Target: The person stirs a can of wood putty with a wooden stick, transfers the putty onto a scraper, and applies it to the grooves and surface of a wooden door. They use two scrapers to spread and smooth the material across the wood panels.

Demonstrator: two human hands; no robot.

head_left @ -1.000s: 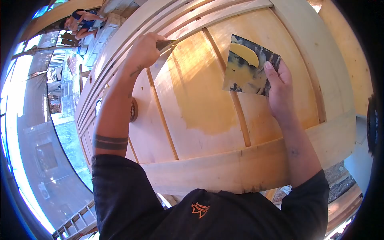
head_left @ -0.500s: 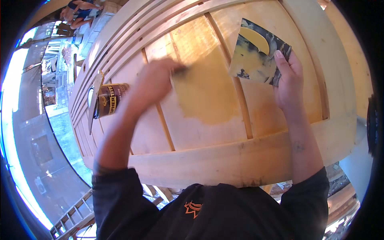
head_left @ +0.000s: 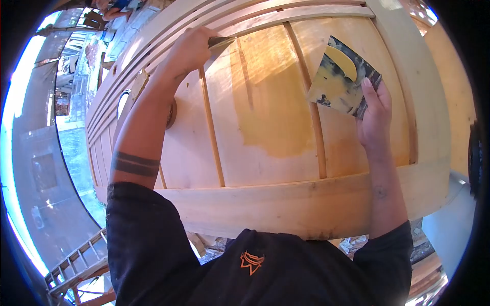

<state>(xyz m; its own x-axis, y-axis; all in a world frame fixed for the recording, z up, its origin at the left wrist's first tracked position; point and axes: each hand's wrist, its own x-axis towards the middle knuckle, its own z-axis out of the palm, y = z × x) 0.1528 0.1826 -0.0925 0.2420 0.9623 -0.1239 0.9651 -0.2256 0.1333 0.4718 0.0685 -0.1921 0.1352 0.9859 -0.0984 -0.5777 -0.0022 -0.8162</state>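
Observation:
My left hand (head_left: 191,48) is closed around a scraper (head_left: 220,43), its blade against the far end of a recessed wooden panel (head_left: 224,153). Most of the scraper's handle is hidden in the fingers. A smooth yellow coat of filler (head_left: 275,122) covers the upper and middle part of that panel section. In my right hand (head_left: 375,107) is a flat square board (head_left: 337,84), smeared black and yellow, with a thick curved mound of yellow filler (head_left: 343,62) on it. This board is held tilted above the right-hand panel section.
Behind my left forearm a can (head_left: 172,115) is mostly hidden, with a putty-smeared tool (head_left: 139,84) beside it. Raised wooden strips (head_left: 212,137) divide the panel, and a broad frame (head_left: 286,209) borders it. A ladder (head_left: 76,260) stands lower left; another person (head_left: 116,11) is far off at top left.
My left hand has moved up and away with the scraper, from mid-panel to the far edge. My right hand and the board have shifted only slightly. The left forearm now covers most of the can.

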